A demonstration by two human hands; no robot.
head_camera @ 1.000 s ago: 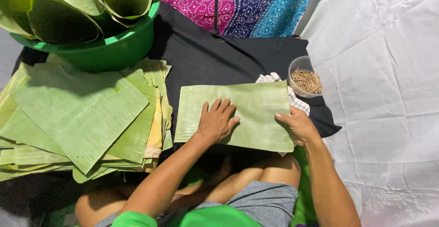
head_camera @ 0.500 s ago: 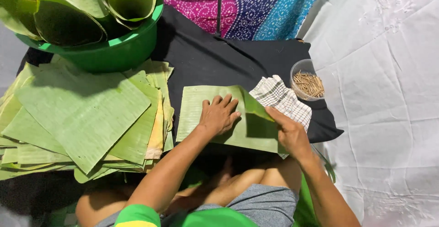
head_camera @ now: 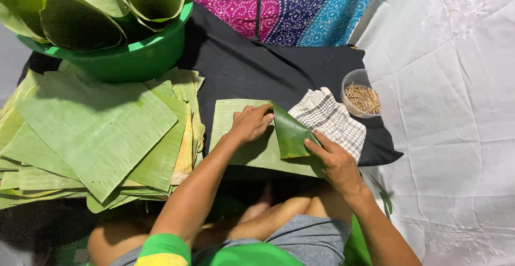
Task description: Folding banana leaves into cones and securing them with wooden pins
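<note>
Folding now: right corner of the banana leaf sheet, lying flat a second ago under both palms, now lifted and turned over toward the middle, dark glossy underside showing as a pointed flap. Meaning, most likely, shaping of the sheet into a cone or cup just begun, with only the first fold in.

Right hand pinching the flap's lower edge between thumb and curled fingers, partly closed on the leaf. Left hand pressing the sheet down, fingers spread and nearly flat, gripping nothing.

Sheet lying on the black cloth, just right of the stack of cut leaves, long axis running left to right, folded tip pointing up and away toward the far edge of the cloth.

Checked cloth uncovered just right of the sheet, touching or perhaps slightly under the flap; hard telling which. Tub of wooden picks beyond it. Green basin of rolled leaves up-left of the sheet.
</note>
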